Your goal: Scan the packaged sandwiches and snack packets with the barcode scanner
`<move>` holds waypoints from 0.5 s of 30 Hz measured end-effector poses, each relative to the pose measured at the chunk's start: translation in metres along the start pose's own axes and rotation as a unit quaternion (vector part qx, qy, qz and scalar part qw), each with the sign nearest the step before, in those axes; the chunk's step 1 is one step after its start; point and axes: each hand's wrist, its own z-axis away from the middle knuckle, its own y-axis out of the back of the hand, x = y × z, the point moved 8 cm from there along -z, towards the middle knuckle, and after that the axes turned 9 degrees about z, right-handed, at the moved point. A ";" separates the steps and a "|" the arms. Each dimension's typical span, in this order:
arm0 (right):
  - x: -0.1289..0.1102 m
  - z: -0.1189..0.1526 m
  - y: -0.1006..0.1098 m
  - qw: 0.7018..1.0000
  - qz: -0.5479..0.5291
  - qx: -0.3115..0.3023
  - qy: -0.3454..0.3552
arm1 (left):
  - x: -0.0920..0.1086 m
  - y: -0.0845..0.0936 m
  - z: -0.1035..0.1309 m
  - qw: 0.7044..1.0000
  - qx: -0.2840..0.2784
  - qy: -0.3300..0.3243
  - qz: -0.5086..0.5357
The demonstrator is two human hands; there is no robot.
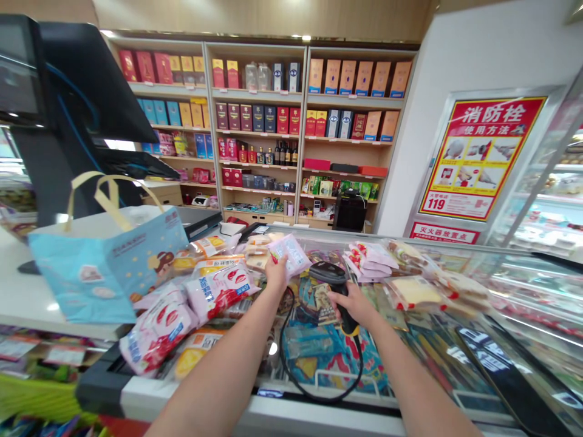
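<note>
Bare forearms (pixel 223 358) are reaching over the counter's (pixel 328 422) front edge, open room lying on the glass between them. Shelves (pixel 257 96) are lining the wall behind; a bag (pixel 107 273) is standing at left, packs (pixel 223 288) lying heaped beside it. The right hand (pixel 353 303) is gripping a scanner (pixel 334 276), cable (pixel 281 352) looping below; the left hand (pixel 277 274) is pinching a packet (pixel 293 252) near its head.

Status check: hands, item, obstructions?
Left hand gripping pink packet. Right hand holding barcode scanner. Possible snag: black cable looping near both hands.
</note>
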 end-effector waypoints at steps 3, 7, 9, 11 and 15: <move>0.000 0.000 0.000 1.000 -0.006 -0.001 0.000 | 0.001 0.000 0.000 1.000 -0.010 0.001 -0.008; 0.001 -0.001 0.000 1.000 -0.012 -0.003 0.002 | 0.002 -0.001 0.001 0.999 -0.021 0.001 -0.026; 0.002 -0.002 0.000 1.000 -0.024 -0.001 0.001 | 0.002 -0.002 0.002 0.999 -0.022 -0.002 -0.035; 0.002 -0.003 -0.001 0.999 -0.042 -0.004 0.002 | 0.001 -0.004 0.003 0.999 -0.028 -0.004 -0.046; -0.002 -0.004 0.011 0.996 -0.080 0.033 -0.005 | -0.003 -0.021 0.010 0.990 -0.063 -0.013 -0.122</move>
